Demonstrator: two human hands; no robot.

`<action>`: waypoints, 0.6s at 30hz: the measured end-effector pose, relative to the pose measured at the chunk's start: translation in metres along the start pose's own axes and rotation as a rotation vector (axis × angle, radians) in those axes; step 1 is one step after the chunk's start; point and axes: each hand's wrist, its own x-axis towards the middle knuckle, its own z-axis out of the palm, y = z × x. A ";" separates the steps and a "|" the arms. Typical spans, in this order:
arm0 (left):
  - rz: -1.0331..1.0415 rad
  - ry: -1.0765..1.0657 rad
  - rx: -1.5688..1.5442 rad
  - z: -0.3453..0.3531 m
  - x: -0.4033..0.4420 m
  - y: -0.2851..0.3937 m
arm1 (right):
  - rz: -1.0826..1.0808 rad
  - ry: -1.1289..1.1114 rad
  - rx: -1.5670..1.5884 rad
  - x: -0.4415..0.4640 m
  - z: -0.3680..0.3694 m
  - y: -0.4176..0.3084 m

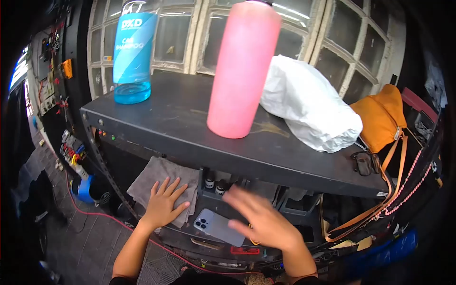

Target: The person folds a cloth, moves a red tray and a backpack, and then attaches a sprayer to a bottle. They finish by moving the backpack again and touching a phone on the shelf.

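1. While the left hand (166, 203) lies palm down on a folded grey cloth (153, 173), its fingers are spread and nearly straight, so its grip is unclosed and simply rests on the fabric.
2. That cloth sits on the shelf (213, 204) beneath the dark counter (175, 109), toward the person's left.
3. Blurred above the same shelf, the right hand (268, 225) has its fingers extended and its thumb held apart; this grip is unclosed too. Whether it touches anything underneath, I cannot tell.
4. Nearest to it is a phone (218, 227), which lies back up with its camera lenses at the end toward the cloth. In this view the right thumb overlaps the phone's edge.
5. Small dark bottles (220, 186) stand behind the phone, just beside the cloth.
6. Up on the counter, a tall pink bottle (243, 71) stands near the front edge. Farther left stands a clear bottle (134, 52) with a blue label reading "CAR SHAMPOO" and blue liquid at its bottom.
7. To the right of the pink bottle lies a crumpled white bundle (311, 107), with an orange bag (380, 116) beyond it and dark glasses (365, 163) near the counter's right end.
8. Pale-framed windows (175, 40) rise behind the counter.
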 end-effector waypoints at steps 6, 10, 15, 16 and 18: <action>-0.014 0.092 0.009 0.001 -0.001 0.011 | -0.147 0.543 -0.196 -0.026 -0.130 -0.084; -0.014 0.125 -0.013 0.002 -0.001 0.011 | 0.102 0.821 -0.292 0.012 -0.205 -0.085; -0.011 0.140 -0.018 0.001 -0.001 0.012 | 0.274 0.351 -0.424 0.092 -0.254 -0.041; -0.010 0.143 -0.020 0.001 -0.001 0.012 | 0.431 0.224 -0.453 0.102 -0.248 -0.035; -0.004 0.146 -0.021 0.000 -0.001 0.011 | 0.533 0.019 -0.524 0.114 -0.233 -0.012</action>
